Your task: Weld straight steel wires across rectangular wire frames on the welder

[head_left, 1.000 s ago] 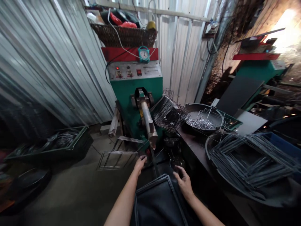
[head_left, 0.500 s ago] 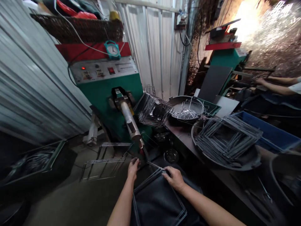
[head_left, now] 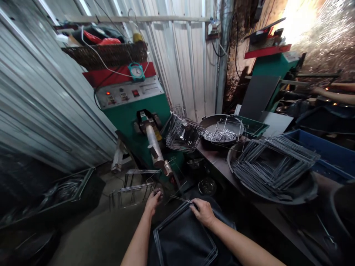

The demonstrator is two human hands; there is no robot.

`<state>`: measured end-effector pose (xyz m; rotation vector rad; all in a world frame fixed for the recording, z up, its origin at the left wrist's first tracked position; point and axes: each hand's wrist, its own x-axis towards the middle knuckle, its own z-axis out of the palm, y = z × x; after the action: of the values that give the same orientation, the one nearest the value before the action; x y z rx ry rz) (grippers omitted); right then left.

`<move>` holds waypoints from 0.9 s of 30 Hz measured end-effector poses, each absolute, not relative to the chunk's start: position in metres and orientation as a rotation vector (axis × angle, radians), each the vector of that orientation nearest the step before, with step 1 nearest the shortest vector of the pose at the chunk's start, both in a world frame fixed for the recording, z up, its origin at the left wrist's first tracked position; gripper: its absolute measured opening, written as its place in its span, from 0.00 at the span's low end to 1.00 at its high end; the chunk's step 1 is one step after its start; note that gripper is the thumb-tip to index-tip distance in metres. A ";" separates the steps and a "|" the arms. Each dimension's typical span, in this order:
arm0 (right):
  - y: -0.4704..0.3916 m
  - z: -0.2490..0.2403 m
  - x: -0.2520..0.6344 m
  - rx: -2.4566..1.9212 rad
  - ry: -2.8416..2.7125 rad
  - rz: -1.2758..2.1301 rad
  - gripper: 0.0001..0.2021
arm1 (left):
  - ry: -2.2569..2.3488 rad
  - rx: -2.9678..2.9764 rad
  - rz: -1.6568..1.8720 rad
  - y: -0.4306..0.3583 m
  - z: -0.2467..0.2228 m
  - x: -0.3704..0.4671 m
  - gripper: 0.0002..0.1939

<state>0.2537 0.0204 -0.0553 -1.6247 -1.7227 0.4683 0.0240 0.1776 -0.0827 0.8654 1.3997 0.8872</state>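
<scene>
Square wire frames (head_left: 157,242) lie across the dark apron over my lap. At their upper corner my right hand (head_left: 203,211) is closed on the wire frames, with thin wire ends sticking out leftward from the fingers. My left hand (head_left: 154,200) is pinched beside the wire rack (head_left: 135,188); what its fingers hold, if anything, is too small to tell. Just above and between the hands is the metal tip of the arm (head_left: 156,153) on the green machine (head_left: 119,114). Its panel shows a lit red light.
More wire frames fill a round pan (head_left: 231,166) on the right bench, and a further pan (head_left: 206,122) holds small metal pieces. A green bin (head_left: 93,181) stands left, a blue crate (head_left: 330,159) right. Another person's arms (head_left: 335,95) reach in at far right.
The view has tilted up and turned slightly left. My left hand has moved a little left, away from the arm's tip. My right hand stays on the frames' corner.
</scene>
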 end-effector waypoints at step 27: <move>0.023 -0.061 0.253 -1.630 -1.742 0.458 0.10 | 1.454 0.854 0.809 0.186 -0.114 0.032 0.10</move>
<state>0.2529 0.0234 -0.0613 -1.6301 -1.7416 0.4581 0.0317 0.1856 -0.1140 0.8542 1.4544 0.8086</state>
